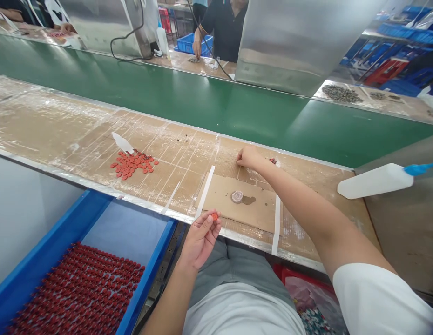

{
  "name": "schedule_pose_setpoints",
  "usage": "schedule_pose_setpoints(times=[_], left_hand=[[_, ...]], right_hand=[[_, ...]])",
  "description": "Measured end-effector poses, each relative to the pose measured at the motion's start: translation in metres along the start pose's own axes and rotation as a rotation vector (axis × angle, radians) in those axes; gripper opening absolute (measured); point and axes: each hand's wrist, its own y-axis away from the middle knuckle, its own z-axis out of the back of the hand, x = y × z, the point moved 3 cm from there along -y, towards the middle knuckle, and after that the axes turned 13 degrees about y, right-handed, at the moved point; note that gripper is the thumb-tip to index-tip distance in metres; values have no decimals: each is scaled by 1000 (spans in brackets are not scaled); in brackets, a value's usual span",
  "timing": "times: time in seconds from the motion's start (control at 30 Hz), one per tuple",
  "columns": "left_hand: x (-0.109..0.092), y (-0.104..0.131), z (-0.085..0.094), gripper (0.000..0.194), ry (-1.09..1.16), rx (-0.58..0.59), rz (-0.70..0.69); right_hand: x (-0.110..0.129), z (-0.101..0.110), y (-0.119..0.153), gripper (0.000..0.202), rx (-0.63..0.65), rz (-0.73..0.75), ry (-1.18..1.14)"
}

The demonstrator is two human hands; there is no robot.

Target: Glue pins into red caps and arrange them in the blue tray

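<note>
My left hand (201,237) pinches a small red disc (214,216) between thumb and fingertips, just over the table's front edge. My right hand (249,157) is closed with its fingertips down near the tabletop, beyond the cardboard piece (258,211); whatever it may hold is hidden. On the cardboard sits a small round clear dish (237,197) beside a dark wet stain. A few small dark red pieces (273,161) lie just behind my right wrist. Farther left is a loose pile of red discs (132,165), with a white pointed strip (122,143) at its back edge.
A blue tray (167,237) below the table on the left holds rows of dark red pieces. A white squeeze bottle (377,180) with a blue nozzle stands at the right. Behind the table runs a green conveyor belt (188,95), and a co-worker (225,30) sits across it.
</note>
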Motion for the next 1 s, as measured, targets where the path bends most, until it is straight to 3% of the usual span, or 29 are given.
schedule_pose_setpoints(times=[0.2, 0.37, 0.53, 0.73, 0.87, 1.0], left_hand=[[-4, 8, 0, 19, -12, -2, -10], [-2, 12, 1, 19, -13, 14, -1], [0, 11, 3, 19, 12, 30, 22], [4, 7, 5, 20, 74, 36, 57], [8, 5, 3, 20, 67, 35, 68], [11, 5, 2, 21, 44, 31, 65]], right_hand=[[-18, -1, 17, 10, 103, -36, -106], [-28, -3, 36, 32, 106, -91, -330], [-38, -6, 78, 32, -4, -106, -571], [-39, -21, 140, 40, -166, -222, -1137], [-26, -29, 162, 35, -193, -248, -1223], [-13, -33, 169, 36, -307, -201, -1136]])
